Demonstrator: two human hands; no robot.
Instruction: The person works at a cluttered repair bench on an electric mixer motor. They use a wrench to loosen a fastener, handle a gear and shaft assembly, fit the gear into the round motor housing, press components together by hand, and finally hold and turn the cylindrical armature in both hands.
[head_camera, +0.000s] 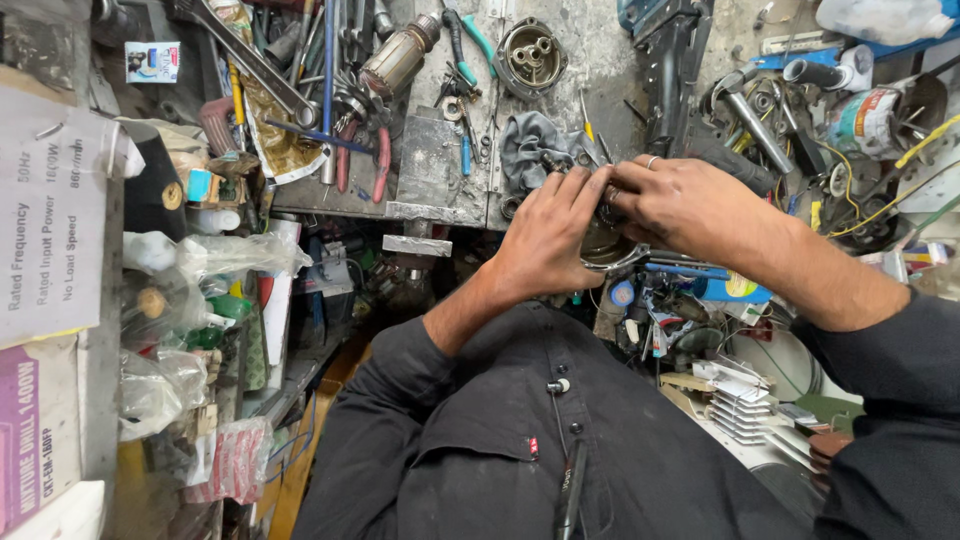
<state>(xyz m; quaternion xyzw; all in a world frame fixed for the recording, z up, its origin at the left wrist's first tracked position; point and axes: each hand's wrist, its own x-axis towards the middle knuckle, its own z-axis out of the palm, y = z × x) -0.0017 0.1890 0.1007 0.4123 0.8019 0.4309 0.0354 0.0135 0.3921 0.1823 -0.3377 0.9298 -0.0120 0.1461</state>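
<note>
Both hands meet at the middle of the view, just in front of a cluttered metal workbench (430, 165). My left hand (548, 235) and my right hand (688, 208) close together around a small round dark metal part (606, 243), which is mostly hidden by the fingers. A ring shows on a finger of the right hand. A crumpled grey rag (530, 145) lies on the bench right behind the left hand's fingertips. Dark sleeves cover both forearms.
The bench holds wrenches (255, 60), pliers, screwdrivers, a motor armature (398, 55) and a round metal housing (530, 55). A black power tool body (672, 70) stands at the back right. Cardboard boxes (50, 230) and plastic bags crowd the left. Wires and parts fill the right.
</note>
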